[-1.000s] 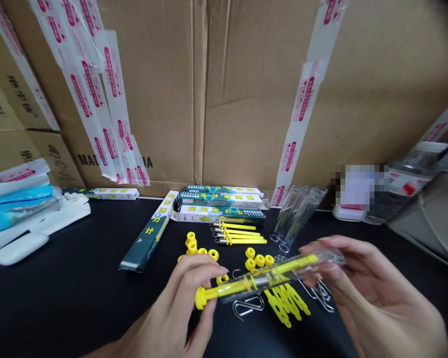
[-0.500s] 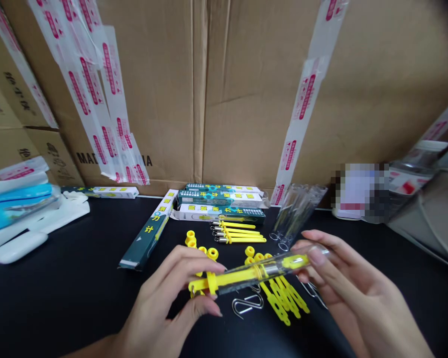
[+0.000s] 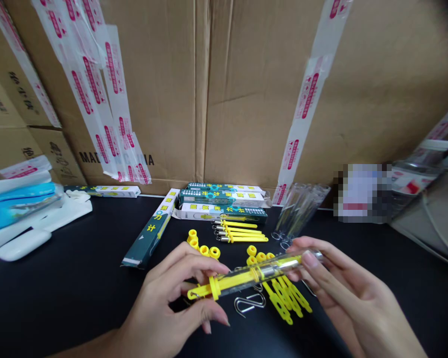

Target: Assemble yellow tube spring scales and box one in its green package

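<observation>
Head view: the tube [image 3: 242, 279] hangs between both hands, right hand [image 3: 338, 288] gripping its plain end, left hand [image 3: 169, 293] curled about its yellow cap [image 3: 214, 288], firmness unclear. Beyond the tube lie yellow rods [image 3: 242, 232].

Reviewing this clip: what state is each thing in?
Held tube: tilted
Yellow rod: partly inside tube
Yellow cap: around rod
Left hand: around cap, contact unclear
Right hand: gripping tube
Spare rods: lying side by side
Loose tubes: bunched
S-hook: lying flat
Bottle: capped
</observation>
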`<state>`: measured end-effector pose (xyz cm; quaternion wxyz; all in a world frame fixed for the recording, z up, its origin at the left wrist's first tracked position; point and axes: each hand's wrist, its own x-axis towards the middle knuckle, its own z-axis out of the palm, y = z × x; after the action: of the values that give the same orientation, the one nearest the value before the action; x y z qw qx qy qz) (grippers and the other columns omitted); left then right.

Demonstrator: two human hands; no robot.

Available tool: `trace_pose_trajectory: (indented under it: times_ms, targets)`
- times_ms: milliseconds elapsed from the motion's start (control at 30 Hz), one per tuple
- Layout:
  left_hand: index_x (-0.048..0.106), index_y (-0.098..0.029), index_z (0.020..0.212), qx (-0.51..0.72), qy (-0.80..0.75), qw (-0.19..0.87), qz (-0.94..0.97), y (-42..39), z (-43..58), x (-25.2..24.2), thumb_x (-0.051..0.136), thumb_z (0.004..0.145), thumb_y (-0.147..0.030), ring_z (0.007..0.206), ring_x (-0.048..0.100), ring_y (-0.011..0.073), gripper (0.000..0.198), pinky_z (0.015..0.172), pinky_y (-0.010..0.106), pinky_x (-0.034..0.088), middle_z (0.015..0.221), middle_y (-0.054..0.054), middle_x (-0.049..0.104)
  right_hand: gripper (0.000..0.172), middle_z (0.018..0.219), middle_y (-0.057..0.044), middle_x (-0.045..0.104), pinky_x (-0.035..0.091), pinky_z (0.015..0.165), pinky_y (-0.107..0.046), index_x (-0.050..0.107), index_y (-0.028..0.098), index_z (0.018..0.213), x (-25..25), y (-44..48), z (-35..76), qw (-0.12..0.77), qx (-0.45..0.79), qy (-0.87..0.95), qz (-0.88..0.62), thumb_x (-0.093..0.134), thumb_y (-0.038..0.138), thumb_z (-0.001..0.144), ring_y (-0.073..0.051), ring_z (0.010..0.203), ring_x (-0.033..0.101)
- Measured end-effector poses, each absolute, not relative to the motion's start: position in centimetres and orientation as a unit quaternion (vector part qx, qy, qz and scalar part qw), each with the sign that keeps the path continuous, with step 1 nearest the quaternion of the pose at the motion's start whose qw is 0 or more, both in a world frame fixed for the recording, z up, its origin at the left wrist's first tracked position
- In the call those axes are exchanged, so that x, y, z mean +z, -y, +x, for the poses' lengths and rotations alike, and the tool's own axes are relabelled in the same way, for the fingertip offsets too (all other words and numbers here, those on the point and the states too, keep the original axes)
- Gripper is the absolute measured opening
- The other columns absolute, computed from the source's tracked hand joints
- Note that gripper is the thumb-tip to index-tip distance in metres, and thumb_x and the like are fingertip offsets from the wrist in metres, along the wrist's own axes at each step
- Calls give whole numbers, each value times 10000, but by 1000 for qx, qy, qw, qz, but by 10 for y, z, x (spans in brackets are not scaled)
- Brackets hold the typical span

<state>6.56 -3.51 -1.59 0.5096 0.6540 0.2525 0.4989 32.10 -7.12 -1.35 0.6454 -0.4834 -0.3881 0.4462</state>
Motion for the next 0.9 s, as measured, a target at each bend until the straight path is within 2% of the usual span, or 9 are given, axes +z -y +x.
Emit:
trace_pose_trajectory:
  times_ms: [167,367,567,667,733,833,900]
  targets:
    - [749,-334,1210,489,-266,489,672,41,64,-12,686,915,-62,739,640,125,407,556,151,644,1059,33,585,390,944,-56,830,644,725,-173,837,269,1050,-13,70,320,664,433,364,-489,945,404,700,-193,784,771]
    - [671,-306,1377,479,-180,492,704,39,59,-6,495,1087,-254,819,719,155,344,747,220,642,1167,95,651,470,892,-66,823,635,695,-134,854,227,996,-2,65,311,699,419,282,-506,981,445,598,-156,703,736]
    - [677,-311,1390,470,-181,446,740,38,55,-5,476,1098,-319,949,759,210,354,914,295,607,1214,108,731,526,949,-63,820,640,718,-143,838,240,1059,0,63,310,704,433,264,-497,990,422,589,-160,750,737]
    - [677,-284,1389,473,-166,429,752,36,56,-8,571,1062,-318,1014,752,239,345,991,333,584,1089,101,784,471,920,-62,814,640,693,-142,842,234,1027,-1,64,310,707,424,280,-493,977,426,619,-151,711,724]
    - [681,-303,1374,477,-168,449,737,35,58,-10,654,1020,-260,938,770,217,358,951,316,609,1017,72,779,424,899,-54,811,642,677,-149,843,245,1013,-4,66,311,705,413,305,-489,967,415,645,-153,695,727]
    - [707,-368,1311,479,-190,497,699,35,61,-9,708,965,-128,675,754,113,421,751,227,652,1050,25,695,368,930,-43,816,649,683,-164,833,280,1032,-11,70,314,691,403,364,-478,946,381,696,-163,701,747]
    - [720,-381,1280,476,-202,506,690,36,62,-8,706,921,-29,630,736,86,503,706,201,650,1022,-1,662,350,965,-38,817,651,694,-171,821,297,1056,-14,72,318,684,394,392,-473,928,364,730,-168,710,754]
